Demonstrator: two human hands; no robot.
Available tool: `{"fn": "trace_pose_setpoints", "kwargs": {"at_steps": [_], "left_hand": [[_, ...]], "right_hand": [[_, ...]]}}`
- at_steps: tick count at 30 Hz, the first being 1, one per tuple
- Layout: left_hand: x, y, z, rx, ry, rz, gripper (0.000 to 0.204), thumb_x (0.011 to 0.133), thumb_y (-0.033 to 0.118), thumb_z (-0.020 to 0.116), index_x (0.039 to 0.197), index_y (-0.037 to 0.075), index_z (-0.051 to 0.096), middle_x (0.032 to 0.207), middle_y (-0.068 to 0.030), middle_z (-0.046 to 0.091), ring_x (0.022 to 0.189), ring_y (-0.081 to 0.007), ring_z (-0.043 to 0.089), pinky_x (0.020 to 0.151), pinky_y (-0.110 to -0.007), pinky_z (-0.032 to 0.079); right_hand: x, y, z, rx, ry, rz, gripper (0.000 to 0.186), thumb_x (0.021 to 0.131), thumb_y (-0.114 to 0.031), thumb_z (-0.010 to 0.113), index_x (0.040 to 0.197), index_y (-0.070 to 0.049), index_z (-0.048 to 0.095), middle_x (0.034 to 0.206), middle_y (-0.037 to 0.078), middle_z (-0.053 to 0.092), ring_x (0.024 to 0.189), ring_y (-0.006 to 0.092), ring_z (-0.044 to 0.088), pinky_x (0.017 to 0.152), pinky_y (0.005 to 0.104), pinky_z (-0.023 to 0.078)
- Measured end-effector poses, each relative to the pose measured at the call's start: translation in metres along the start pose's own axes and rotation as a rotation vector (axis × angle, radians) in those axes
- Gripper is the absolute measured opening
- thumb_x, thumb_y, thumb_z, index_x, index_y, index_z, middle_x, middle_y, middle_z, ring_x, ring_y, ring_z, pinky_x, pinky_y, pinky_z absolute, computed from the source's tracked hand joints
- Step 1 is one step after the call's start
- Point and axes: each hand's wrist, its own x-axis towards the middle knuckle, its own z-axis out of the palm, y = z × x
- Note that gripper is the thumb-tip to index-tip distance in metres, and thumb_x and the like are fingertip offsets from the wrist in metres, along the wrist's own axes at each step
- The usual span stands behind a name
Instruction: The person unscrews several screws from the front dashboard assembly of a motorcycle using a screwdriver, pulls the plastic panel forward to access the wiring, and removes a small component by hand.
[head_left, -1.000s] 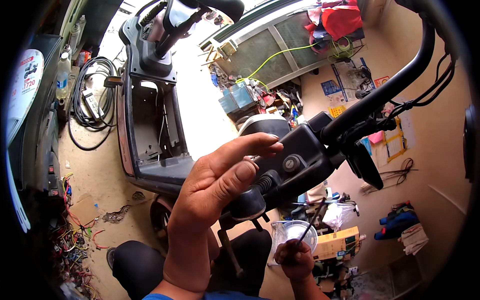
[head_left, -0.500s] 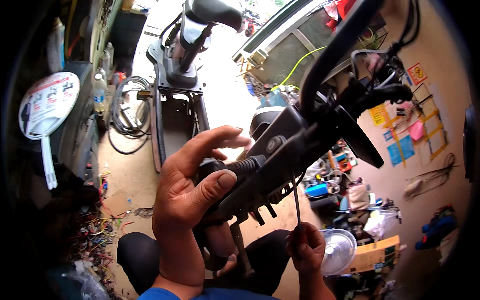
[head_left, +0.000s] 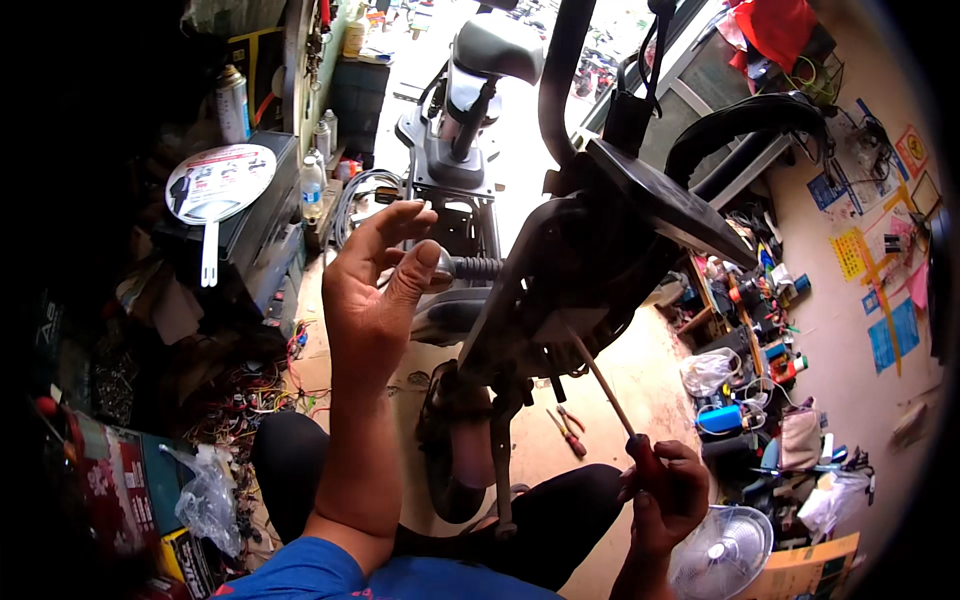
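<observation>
My left hand (head_left: 390, 290) is at the end of a ribbed handlebar part (head_left: 470, 267), index finger raised and crooked, thumb and lower fingers curled about it. My right hand (head_left: 665, 500) grips a red-handled screwdriver (head_left: 610, 390), whose long shaft reaches up to the underside of the black scooter handlebar housing (head_left: 540, 280); its tip is hard to make out there. Above the housing are a dark panel (head_left: 670, 200) and bundled cables (head_left: 740, 120). Below, the front wheel (head_left: 450, 490) sits between my knees.
Behind is the scooter seat (head_left: 495, 50). Pliers (head_left: 568, 430) lie on the floor. At left are a hand fan (head_left: 220, 180), a spray can (head_left: 233, 105) and tangled wires (head_left: 260, 400); at right, piled tools and bags (head_left: 750, 360) and a round fan-like object (head_left: 720, 550).
The handlebar assembly has turned, its front showing more underside. My left hand has risen with it; my right hand has moved rightward, the screwdriver still in it. The view has shifted.
</observation>
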Motion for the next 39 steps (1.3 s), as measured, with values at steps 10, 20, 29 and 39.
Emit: {"fn": "trace_pose_setpoints", "kwargs": {"at_steps": [10, 20, 29, 39], "left_hand": [[-0.014, 0.009, -0.009, 0.185, 0.211, 0.166, 0.037, 0.103, 0.023, 0.079, 0.132, 0.002, 0.07, 0.117, -0.0081, 0.078, 0.11, -0.0173, 0.072, 0.088, -0.03, 0.051], [-0.043, -0.094, -0.007, -0.243, -0.311, -0.041, 0.099, 0.079, 0.038, 0.099, 0.155, -0.001, 0.05, 0.147, -0.0184, 0.063, 0.137, -0.0303, 0.062, 0.115, -0.042, 0.048], [-0.01, -0.1, 0.019, -0.215, -0.286, 0.115, 0.073, 0.072, 0.018, 0.094, 0.138, 0.003, 0.066, 0.146, -0.0226, 0.066, 0.136, -0.0436, 0.063, 0.115, -0.052, 0.048], [-0.002, -0.099, 0.023, -0.198, -0.286, -0.016, 0.072, 0.069, 0.008, 0.086, 0.138, 0.009, 0.068, 0.153, -0.018, 0.064, 0.14, -0.0399, 0.061, 0.118, -0.052, 0.045]], "right_hand": [[0.037, -0.048, 0.02, -0.285, -0.116, -0.53, 0.061, 0.09, 0.006, 0.082, 0.127, -0.013, 0.038, 0.131, 0.02, 0.059, 0.095, 0.0371, 0.078, 0.075, 0.0422, 0.072], [0.141, -0.159, 0.151, -0.92, -0.21, -0.62, 0.08, 0.103, -0.015, 0.062, 0.166, 0.008, 0.019, 0.128, 0.022, 0.062, 0.095, 0.0375, 0.078, 0.09, 0.0479, 0.068], [0.222, -0.159, 0.309, -1.373, -0.537, -0.446, 0.071, 0.096, -0.009, 0.06, 0.161, 0.008, 0.036, 0.107, 0.015, 0.069, 0.088, 0.0238, 0.078, 0.086, 0.0363, 0.066], [0.243, -0.115, 0.383, -1.461, -0.543, -0.11, 0.069, 0.088, 0.004, 0.065, 0.154, 0.005, 0.045, 0.099, 0.011, 0.071, 0.091, 0.0182, 0.077, 0.087, 0.031, 0.063]]}}
